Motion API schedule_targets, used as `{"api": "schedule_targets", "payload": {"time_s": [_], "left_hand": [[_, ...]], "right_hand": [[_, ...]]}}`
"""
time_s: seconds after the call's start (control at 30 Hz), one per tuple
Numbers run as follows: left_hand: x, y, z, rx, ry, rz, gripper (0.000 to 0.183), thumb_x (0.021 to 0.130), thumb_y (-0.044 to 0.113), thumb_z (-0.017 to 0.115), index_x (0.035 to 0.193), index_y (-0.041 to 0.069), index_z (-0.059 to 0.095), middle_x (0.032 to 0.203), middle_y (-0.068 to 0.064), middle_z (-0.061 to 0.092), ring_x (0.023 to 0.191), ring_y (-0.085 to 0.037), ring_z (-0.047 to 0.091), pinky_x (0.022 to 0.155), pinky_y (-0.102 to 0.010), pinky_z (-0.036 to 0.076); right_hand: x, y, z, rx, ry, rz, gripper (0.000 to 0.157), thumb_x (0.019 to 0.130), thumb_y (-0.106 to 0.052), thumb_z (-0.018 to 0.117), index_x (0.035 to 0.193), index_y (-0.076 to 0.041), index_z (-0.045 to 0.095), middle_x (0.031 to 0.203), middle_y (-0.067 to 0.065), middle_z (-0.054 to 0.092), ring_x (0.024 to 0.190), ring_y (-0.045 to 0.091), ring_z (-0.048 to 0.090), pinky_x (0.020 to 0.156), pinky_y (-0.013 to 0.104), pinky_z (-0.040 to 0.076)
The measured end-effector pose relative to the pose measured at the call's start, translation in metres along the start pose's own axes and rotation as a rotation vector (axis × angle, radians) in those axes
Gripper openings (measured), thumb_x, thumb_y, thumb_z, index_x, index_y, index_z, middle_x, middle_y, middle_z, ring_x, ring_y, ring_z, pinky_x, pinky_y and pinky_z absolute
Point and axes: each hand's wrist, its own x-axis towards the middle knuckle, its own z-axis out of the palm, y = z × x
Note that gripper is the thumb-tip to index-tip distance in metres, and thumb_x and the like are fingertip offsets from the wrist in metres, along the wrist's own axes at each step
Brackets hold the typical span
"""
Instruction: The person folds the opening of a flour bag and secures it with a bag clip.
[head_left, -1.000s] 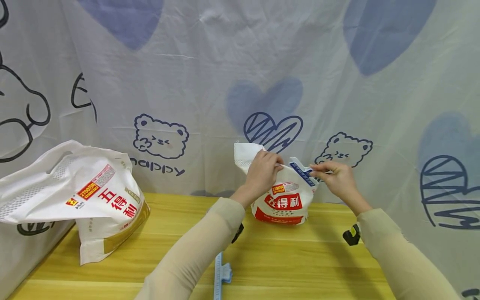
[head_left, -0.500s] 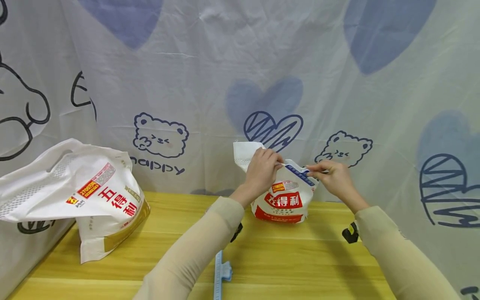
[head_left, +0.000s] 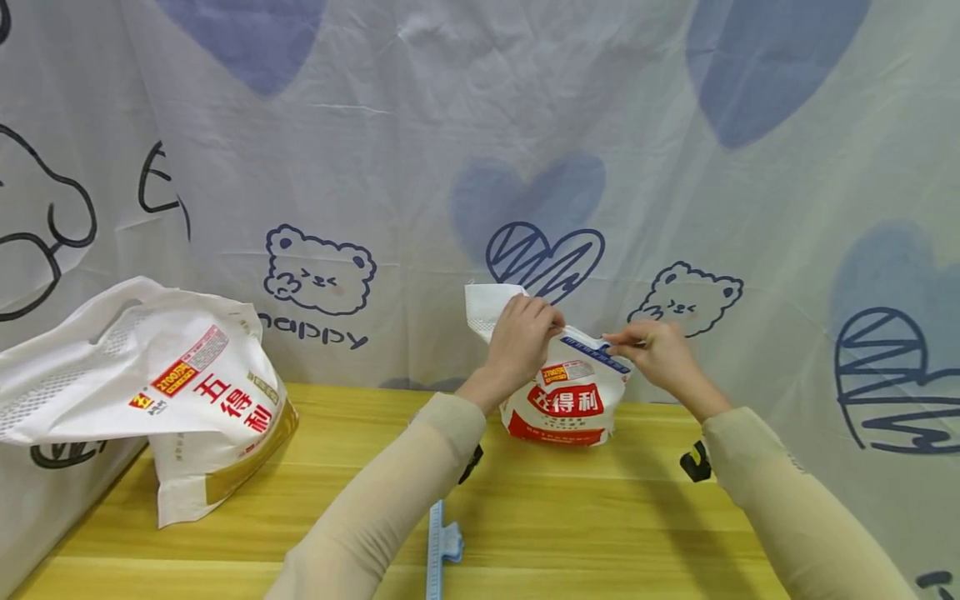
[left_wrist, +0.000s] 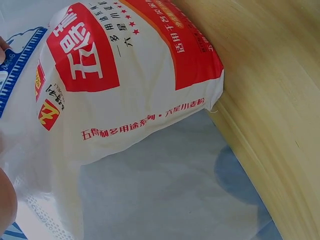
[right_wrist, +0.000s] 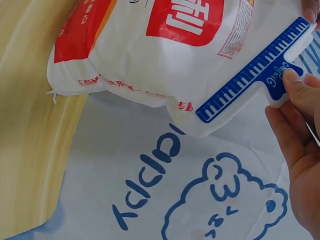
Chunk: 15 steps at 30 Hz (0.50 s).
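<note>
A white flour bag point(head_left: 566, 425) with red print stands at the back of the table, its top gathered to one side. My left hand point(head_left: 522, 342) holds the gathered top. Across the bag's upper edge lies a blue bag clip point(right_wrist: 252, 70) with a piano-key pattern and the word "Music". Thumb and fingers of my right hand point(right_wrist: 305, 115) pinch the clip's tab. In the left wrist view only bits of the left hand point(left_wrist: 6, 202) show at the edge, so its full grip is hidden there.
A larger white flour bag point(head_left: 217, 375) leans at the left of the wooden table point(head_left: 345, 450). Near the front lies a light blue bag clip point(head_left: 437, 550). A printed cloth point(head_left: 420, 125) hangs directly behind the table.
The blue clip has shifted left and down along the bag's top edge, with my right hand moving slightly left along with it. My left hand stays on the bag's top.
</note>
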Motion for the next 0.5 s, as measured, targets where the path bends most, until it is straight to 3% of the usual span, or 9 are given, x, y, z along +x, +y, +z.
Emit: {"api": "schedule_targets", "payload": {"time_s": [0.2, 0.5], "left_hand": [[-0.0002, 0.0005, -0.001, 0.006, -0.024, 0.005, 0.006, 0.101, 0.015, 0.069, 0.103, 0.011, 0.072, 0.103, 0.0, 0.07, 0.1, -0.02, 0.059, 0.102, -0.034, 0.046], [-0.0012, -0.0004, -0.0024, -0.01, -0.034, 0.003, 0.007, 0.102, 0.016, 0.068, 0.104, 0.012, 0.072, 0.106, -0.001, 0.071, 0.107, -0.022, 0.06, 0.112, -0.038, 0.042]], "right_hand": [[0.002, -0.0002, 0.0032, -0.025, -0.005, -0.066, 0.014, 0.087, 0.004, 0.08, 0.099, -0.001, 0.079, 0.097, 0.015, 0.076, 0.085, 0.032, 0.073, 0.07, 0.039, 0.064], [0.0015, -0.0004, 0.003, -0.007, -0.046, -0.041, 0.017, 0.088, 0.002, 0.08, 0.104, 0.001, 0.077, 0.102, 0.015, 0.074, 0.09, 0.031, 0.07, 0.078, 0.04, 0.064]]}}
